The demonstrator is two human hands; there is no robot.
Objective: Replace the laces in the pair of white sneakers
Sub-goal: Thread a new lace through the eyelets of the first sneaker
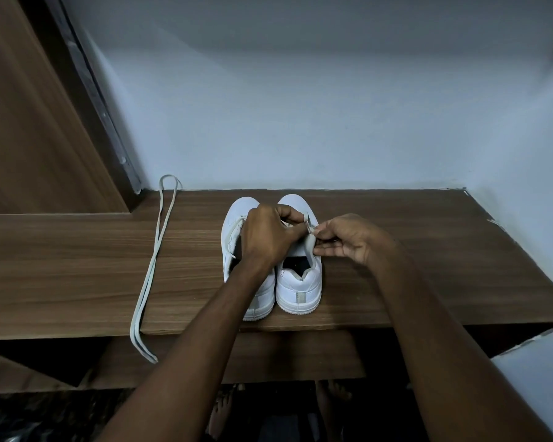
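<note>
Well left of both hands, a loose lace (154, 266) is lying on the surface (428, 266). The left hand (265, 240) and right hand (345, 240) are pinching a lace end at the right sneaker (299, 282), likely threading; next, feeding an eyelet.

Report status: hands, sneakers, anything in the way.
Both hands over right sneaker: left hand and right hand pinching its lace. Loose lace lies left, hanging off shelf. Nothing in the way.
</note>
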